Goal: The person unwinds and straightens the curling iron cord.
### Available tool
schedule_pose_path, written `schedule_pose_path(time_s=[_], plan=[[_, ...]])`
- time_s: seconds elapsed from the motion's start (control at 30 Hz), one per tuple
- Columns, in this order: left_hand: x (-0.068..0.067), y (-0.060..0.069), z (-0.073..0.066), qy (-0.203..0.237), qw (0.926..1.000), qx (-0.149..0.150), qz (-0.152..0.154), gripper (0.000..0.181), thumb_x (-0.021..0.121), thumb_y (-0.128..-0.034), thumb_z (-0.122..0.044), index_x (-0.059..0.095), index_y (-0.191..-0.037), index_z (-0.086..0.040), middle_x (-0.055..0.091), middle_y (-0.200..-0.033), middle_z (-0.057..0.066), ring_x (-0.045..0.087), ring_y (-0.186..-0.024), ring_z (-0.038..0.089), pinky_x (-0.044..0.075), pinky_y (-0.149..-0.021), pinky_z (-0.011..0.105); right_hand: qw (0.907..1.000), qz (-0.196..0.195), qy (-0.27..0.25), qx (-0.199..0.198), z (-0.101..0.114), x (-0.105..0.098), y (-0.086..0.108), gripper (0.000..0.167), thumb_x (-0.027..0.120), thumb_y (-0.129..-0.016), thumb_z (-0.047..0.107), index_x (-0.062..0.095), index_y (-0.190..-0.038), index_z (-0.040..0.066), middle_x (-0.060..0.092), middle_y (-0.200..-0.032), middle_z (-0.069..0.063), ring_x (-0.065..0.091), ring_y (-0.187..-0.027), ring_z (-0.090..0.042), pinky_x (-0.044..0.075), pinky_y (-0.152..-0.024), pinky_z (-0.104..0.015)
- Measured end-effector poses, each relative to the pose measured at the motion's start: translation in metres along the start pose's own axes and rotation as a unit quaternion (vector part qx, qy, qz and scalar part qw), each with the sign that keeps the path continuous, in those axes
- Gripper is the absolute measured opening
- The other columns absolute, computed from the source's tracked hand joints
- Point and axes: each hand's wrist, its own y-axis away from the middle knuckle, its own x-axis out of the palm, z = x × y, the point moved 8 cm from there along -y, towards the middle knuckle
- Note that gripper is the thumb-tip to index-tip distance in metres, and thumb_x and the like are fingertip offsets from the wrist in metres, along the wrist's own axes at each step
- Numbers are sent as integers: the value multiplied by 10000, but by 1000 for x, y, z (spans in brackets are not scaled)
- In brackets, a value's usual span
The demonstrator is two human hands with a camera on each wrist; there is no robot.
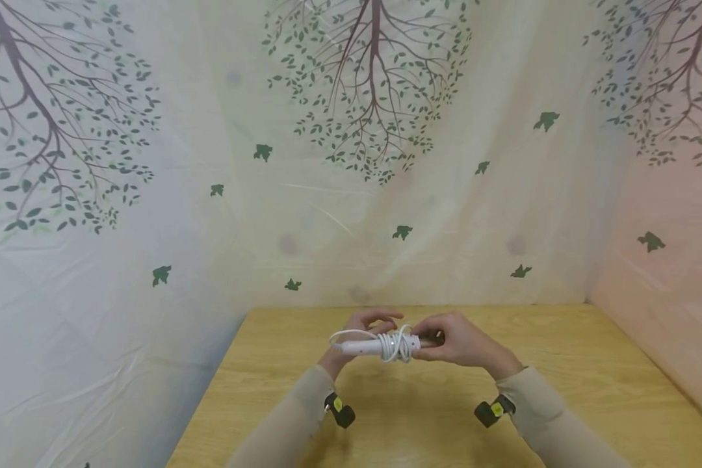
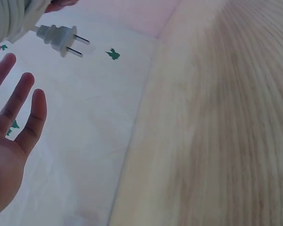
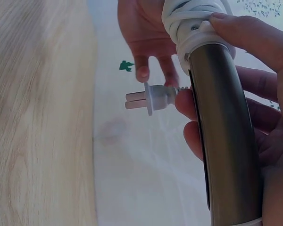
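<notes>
The hair curling iron point(image 1: 359, 348) is suspended above the wooden tabletop point(image 1: 433, 416), roughly level in the head view, between the person's two hands. The white handle points to the left side; the metallic barrel point(image 3: 226, 136) lies within the right hand point(image 1: 462, 338).

The right hand is closed around the barrel near its junction with the handle. The thumb rests at the white collar, beside the wound power cord point(image 1: 393, 348), and the fingers curl beneath the barrel. This grip appears to carry the unit's weight and leave most of the handle accessible. A bare grip on the barrel suggests that the unit is cold.

The left hand point(image 1: 364, 318) is behind the handle, fingers apart and only slightly bent, with no grip visible. Contact with the handle or cord cannot be confirmed. The position probably serves to keep the hand ready at the cord.

The cord is wrapped in several turns around the handle next to the collar, presumably for compact storage; one loose loop extends toward the handle's far end. The two-pin plug point(image 3: 155, 96) projects free of the coil near the left fingertips, unconnected to any socket.
</notes>
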Motion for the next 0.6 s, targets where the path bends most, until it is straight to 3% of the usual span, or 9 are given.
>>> schedule_pose_path(time_s=[0.07,0.2,0.37,0.6], plan=[[1,-2,0,280,9995,-73,156,263,592,-947,-21,634,-1198,47,637,-1152,259,614,-965,131,522,-813,269,9999,46,-89,-6,0,1,-1,263,746,-852,381,713,-1030,191,703,-928,78,619,-739,-51,545,-628,-240],[2,-4,0,434,9975,-150,546,238,612,-941,-44,663,-1165,19,632,-1245,168,599,-1098,162,503,-922,327,9996,129,-236,-61,0,3,-1,249,749,-853,363,711,-1024,185,705,-918,68,623,-739,-58,546,-626,-246],[2,-4,-4,473,9937,56,1017,210,615,-937,-44,680,-1125,25,667,-1204,85,590,-1155,208,477,-953,342,9990,189,-334,-227,2,5,-1,233,749,-858,336,709,-1024,176,710,-916,55,620,-730,-54,548,-614,-249],[4,-6,1,391,9924,101,1162,193,648,-923,-69,701,-1085,23,683,-1159,74,601,-1134,197,488,-948,333,9991,246,-278,-194,1,8,1,238,753,-852,348,717,-1019,183,709,-928,67,614,-728,-41,552,-611,-247]])
